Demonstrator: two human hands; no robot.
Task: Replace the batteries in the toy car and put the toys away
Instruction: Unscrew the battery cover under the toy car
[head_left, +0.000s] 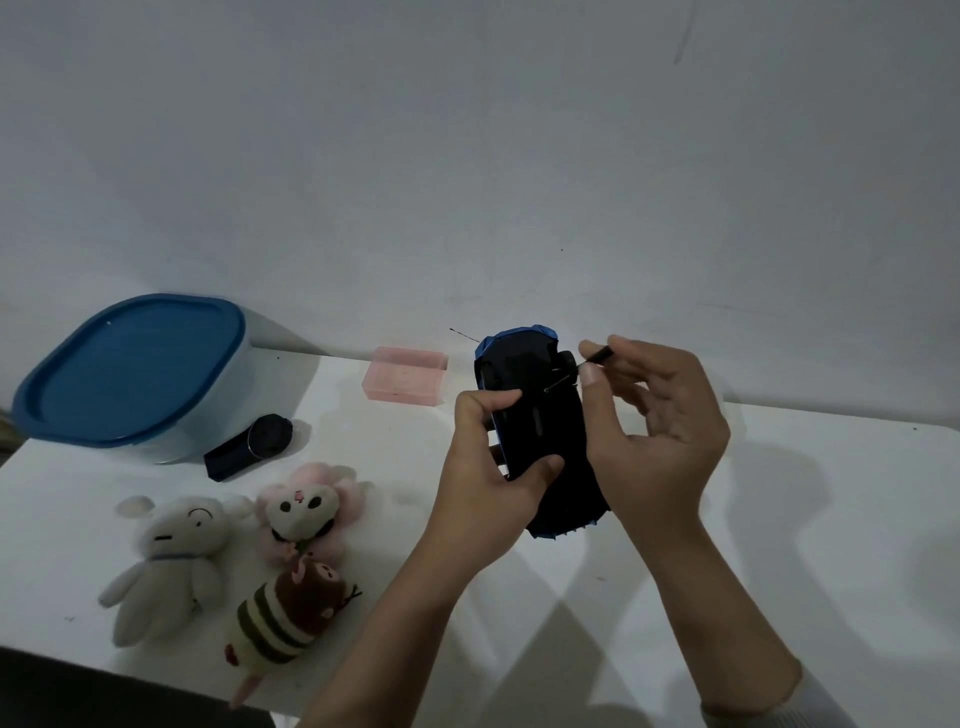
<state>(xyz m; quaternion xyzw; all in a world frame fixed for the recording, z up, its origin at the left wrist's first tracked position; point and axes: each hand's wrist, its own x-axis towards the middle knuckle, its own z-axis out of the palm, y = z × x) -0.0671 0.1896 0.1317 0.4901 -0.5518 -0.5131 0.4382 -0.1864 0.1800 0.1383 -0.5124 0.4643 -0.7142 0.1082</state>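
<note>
The right hand (660, 431) pinches a small black screwdriver (592, 359) between thumb and forefinger, its other fingers loosely curled behind. The thin shaft slants down to the left and its tip meets the dark underside of the toy car (540, 421), close to a black wheel at the car's far right corner; whether the tip sits in a screw head is hard to make out in the dim light. The left hand (488, 467) grips the car from its left side, thumb curled over the underside near the middle and a fingertip hooked over the near edge. The car is held belly-up above the white worktop (779, 519), tilted toward the camera, with blue bodywork showing along its far end and near rim. A thin black antenna sticks out from its far left corner.

Beyond the car, near the wall, lies a pink translucent box (406, 380). Farther left stands a white tub with a blue lid (130, 369), and just in front of it rests a black remote control (249, 446) with a round dial. Near the worktop's front edge lie three soft toys close together: a white plush rabbit (166, 566), a pink flower plush (306, 509) and a striped bee plush (291, 608).
</note>
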